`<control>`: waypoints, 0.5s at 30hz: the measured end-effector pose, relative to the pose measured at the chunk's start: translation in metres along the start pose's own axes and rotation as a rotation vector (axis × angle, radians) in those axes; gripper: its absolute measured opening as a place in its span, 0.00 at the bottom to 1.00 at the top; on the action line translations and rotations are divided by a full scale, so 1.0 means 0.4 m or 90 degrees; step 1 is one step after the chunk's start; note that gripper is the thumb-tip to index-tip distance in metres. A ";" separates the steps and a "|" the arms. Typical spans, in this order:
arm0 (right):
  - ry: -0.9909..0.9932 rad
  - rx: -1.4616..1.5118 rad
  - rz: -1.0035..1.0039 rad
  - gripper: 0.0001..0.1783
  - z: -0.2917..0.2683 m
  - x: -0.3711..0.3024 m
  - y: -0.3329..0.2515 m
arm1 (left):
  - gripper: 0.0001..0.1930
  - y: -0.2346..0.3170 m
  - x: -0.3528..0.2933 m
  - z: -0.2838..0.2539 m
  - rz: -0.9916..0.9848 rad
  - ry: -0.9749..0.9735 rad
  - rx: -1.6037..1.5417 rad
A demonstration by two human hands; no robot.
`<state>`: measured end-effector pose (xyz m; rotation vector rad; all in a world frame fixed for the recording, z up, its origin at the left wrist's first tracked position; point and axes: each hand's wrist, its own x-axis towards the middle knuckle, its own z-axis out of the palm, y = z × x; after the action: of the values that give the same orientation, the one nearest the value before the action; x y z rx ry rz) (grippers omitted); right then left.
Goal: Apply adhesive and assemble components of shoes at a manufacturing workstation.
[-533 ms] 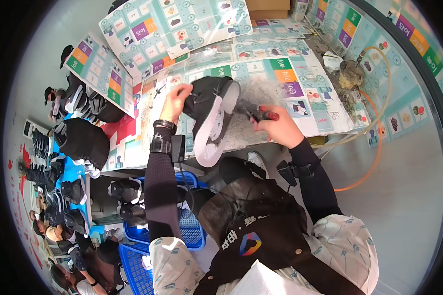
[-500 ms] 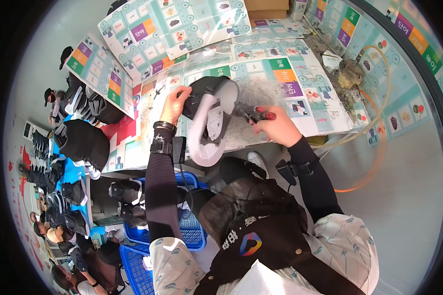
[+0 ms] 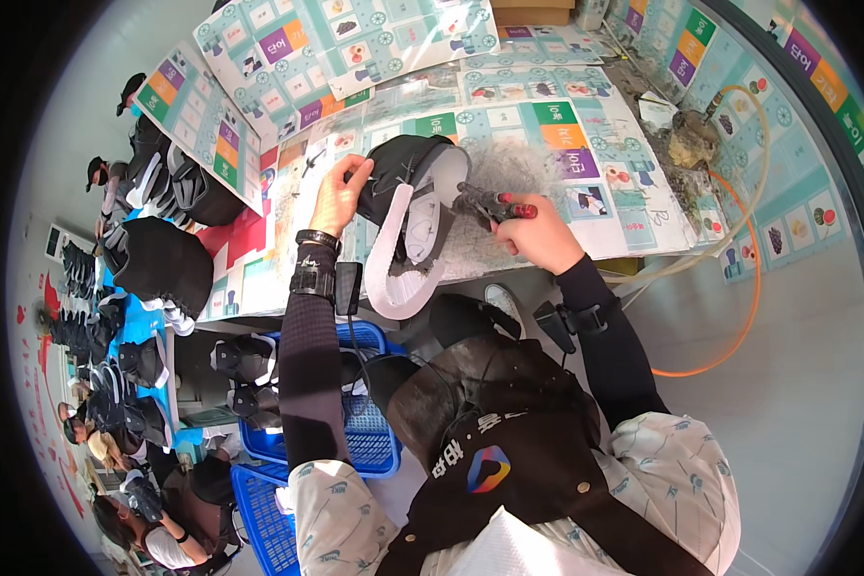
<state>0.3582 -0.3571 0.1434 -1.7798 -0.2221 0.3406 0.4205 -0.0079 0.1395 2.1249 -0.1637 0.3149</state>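
Note:
My left hand (image 3: pixel 338 197) pinches the left side of a black cap (image 3: pixel 384 171), held over the table. From its open underside a wide white sweatband (image 3: pixel 394 278) is turned out and hangs in a long loop past the table's front edge. Pale lining with dark marks shows inside the loop. My right hand (image 3: pixel 544 233) is closed round a grimy dark spray gun (image 3: pixel 482 204) with red parts. Its front end points left at the cap's right rim, very near the sweatband; whether they touch I cannot tell. My palm hides the gun's grip.
Printed sheets cover the table (image 3: pixel 634 226), darkly smudged behind the gun, and boards (image 3: pixel 197 125) stand along its back. An orange hose (image 3: pixel 754 288) and a yellowish one (image 3: pixel 766 144) loop at the right. Black caps (image 3: pixel 163 269) are piled at left; blue baskets (image 3: pixel 379 446) stand below. People sit at lower left.
My right hand has brought the spray gun left, up close to the cap's rim. My left hand keeps its hold on the cap, and the sweatband loop has shifted slightly.

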 end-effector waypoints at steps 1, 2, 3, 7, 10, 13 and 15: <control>0.000 0.000 0.000 0.29 0.003 -0.001 -0.002 | 0.12 -0.002 0.000 0.001 0.003 -0.001 -0.006; -0.040 0.001 -0.051 0.24 0.005 -0.003 -0.004 | 0.11 -0.003 0.001 0.001 0.001 0.002 -0.008; -0.081 0.002 -0.101 0.19 0.007 -0.008 -0.004 | 0.11 -0.005 0.000 0.002 -0.005 0.006 -0.005; -0.172 0.065 -0.052 0.04 0.001 -0.032 -0.004 | 0.11 -0.006 -0.008 0.002 -0.013 0.004 -0.039; -0.191 0.083 -0.009 0.11 0.001 -0.035 -0.002 | 0.11 -0.002 -0.017 0.000 -0.017 0.016 -0.032; 0.040 0.018 -0.016 0.28 0.004 -0.030 0.007 | 0.11 0.005 -0.018 -0.001 -0.018 0.013 -0.034; 0.060 0.004 -0.041 0.26 0.001 -0.031 0.015 | 0.11 0.009 -0.017 -0.001 -0.017 0.016 -0.021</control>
<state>0.3464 -0.3624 0.1391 -1.7731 -0.2099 0.2109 0.4130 -0.0096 0.1406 2.0881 -0.1249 0.3201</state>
